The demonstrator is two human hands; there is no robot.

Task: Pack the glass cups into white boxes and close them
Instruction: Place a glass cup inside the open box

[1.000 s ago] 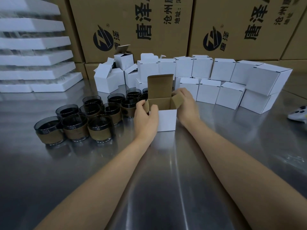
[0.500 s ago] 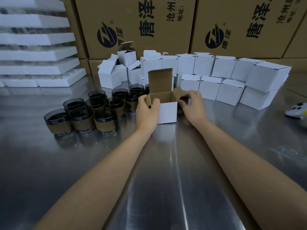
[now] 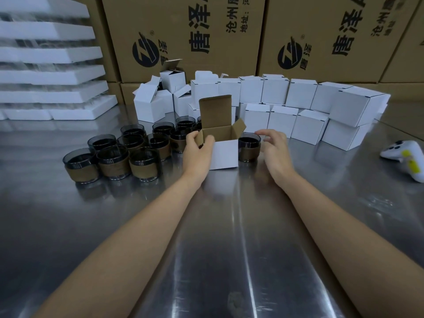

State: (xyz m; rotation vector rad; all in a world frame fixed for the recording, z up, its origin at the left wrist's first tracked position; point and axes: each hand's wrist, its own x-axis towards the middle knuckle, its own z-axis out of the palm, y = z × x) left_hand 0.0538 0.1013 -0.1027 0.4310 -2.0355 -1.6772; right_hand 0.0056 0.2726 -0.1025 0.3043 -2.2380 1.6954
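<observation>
An open white box (image 3: 223, 153) with a brown inside stands on the steel table (image 3: 218, 237), its lid flap upright. My left hand (image 3: 198, 154) grips its left side flap and wall. Just right of the box stands one dark glass cup (image 3: 249, 146) with a brown sleeve. My right hand (image 3: 274, 152) hovers at that cup's right side, fingers loosely curved and apart from it, holding nothing. Several more dark glass cups (image 3: 117, 159) are clustered to the left of the box.
Closed white boxes (image 3: 305, 104) are stacked in a row behind, with open ones (image 3: 158, 102) at the left. Large cardboard cartons (image 3: 183, 37) form the back wall. White foam trays (image 3: 46, 72) are piled far left. A white controller (image 3: 406, 158) lies at the right.
My right hand left the box's right flap and moved right, uncovering a cup beside the box. The left hand stayed on the box. The camera moved closer.
</observation>
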